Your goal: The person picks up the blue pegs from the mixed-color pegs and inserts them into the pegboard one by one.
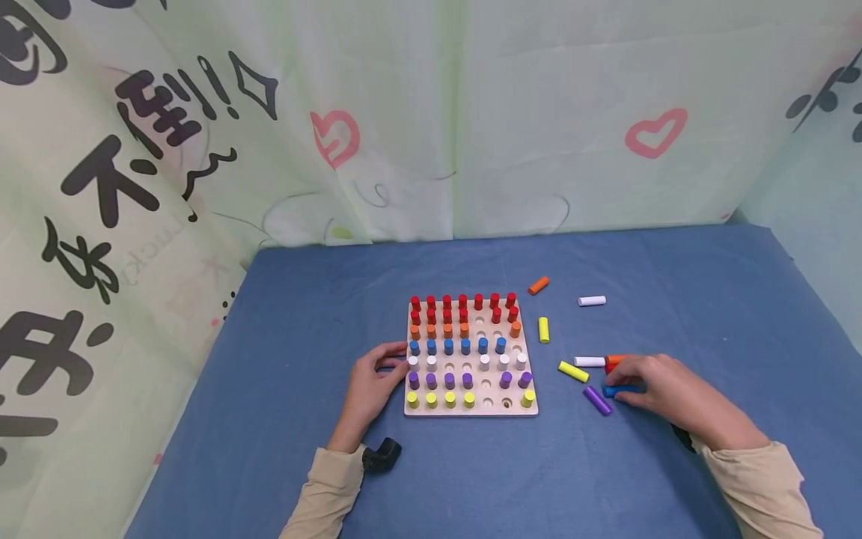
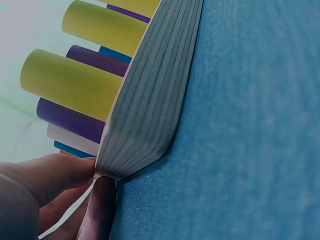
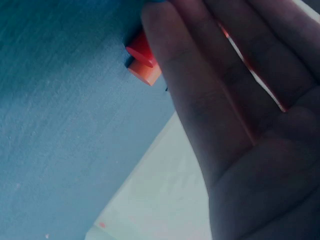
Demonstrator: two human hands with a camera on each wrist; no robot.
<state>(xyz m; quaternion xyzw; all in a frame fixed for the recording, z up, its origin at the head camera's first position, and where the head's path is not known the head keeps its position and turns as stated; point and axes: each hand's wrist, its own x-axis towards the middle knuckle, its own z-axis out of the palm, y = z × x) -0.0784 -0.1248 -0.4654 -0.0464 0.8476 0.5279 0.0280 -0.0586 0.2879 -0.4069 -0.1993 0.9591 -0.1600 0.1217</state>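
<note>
A square wooden pegboard (image 1: 471,411) lies on the table, its rows filled with red, orange, blue, white, purple and yellow pegs. At its left edge my left hand (image 1: 373,378) holds on; the left wrist view has thumb and fingers (image 2: 70,172) at the board's corner. Off to the right, my right hand (image 1: 663,389) pinches a blue peg (image 1: 620,391) lying near the cloth between thumb and fingers. In the right wrist view the palm and fingers (image 3: 215,95) cover most of that peg. Beside the fingers are a red peg (image 3: 142,50) and an orange peg (image 3: 143,73).
Around the right hand lie a purple peg (image 1: 597,400), a yellow peg (image 1: 573,371) and a white peg (image 1: 589,361). Farther back are another yellow peg (image 1: 543,330), an orange peg (image 1: 539,285) and a white peg (image 1: 592,301). A blue cloth (image 1: 303,314) covers the table; a printed curtain (image 1: 539,150) hangs behind.
</note>
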